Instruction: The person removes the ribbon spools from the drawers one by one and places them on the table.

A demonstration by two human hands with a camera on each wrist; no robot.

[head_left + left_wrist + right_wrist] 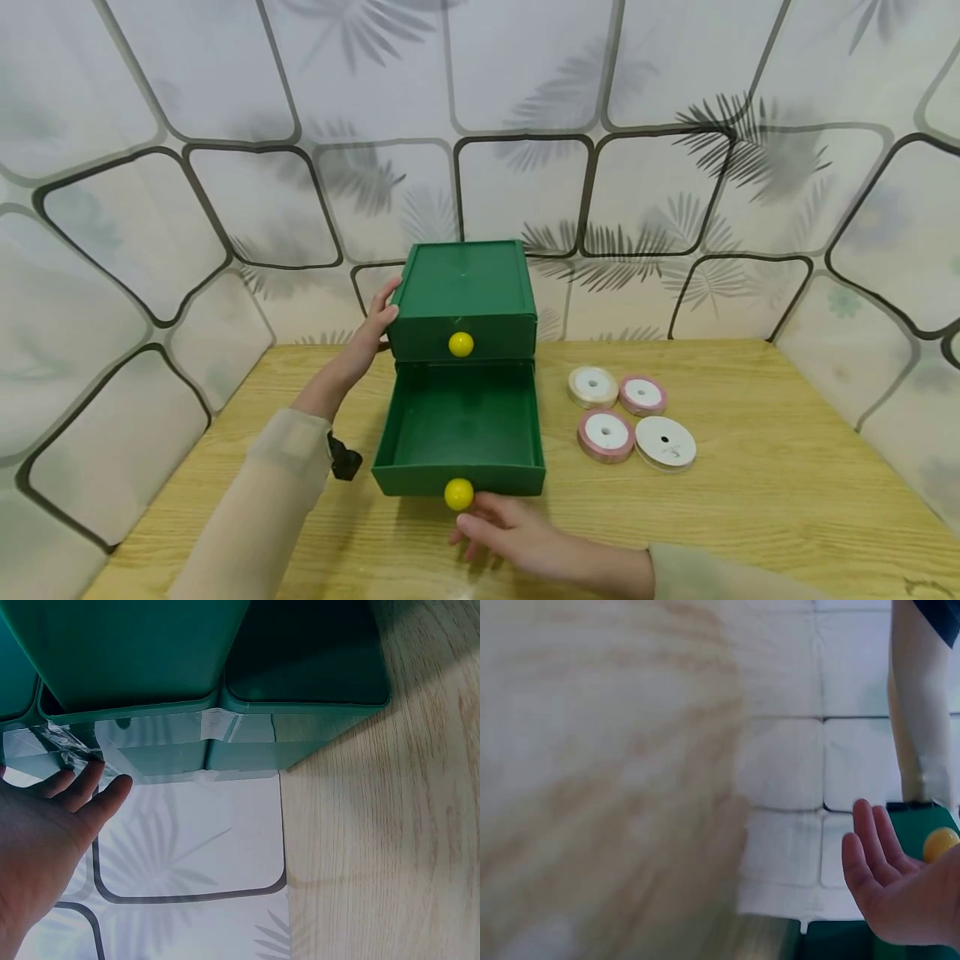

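Booth-like spot, room type unclear; leaf-print backdrop (517, 196) around wood-grain table (787, 492)

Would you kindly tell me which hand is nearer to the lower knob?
Right. The right hand is right beside the lower knob, below and to its right in the head view; the left hand is farther off, at the upper drawer's left side.

Drawer unit (463, 287) on table (750, 475), spools (609, 442) right, backdrop (525, 196) behind
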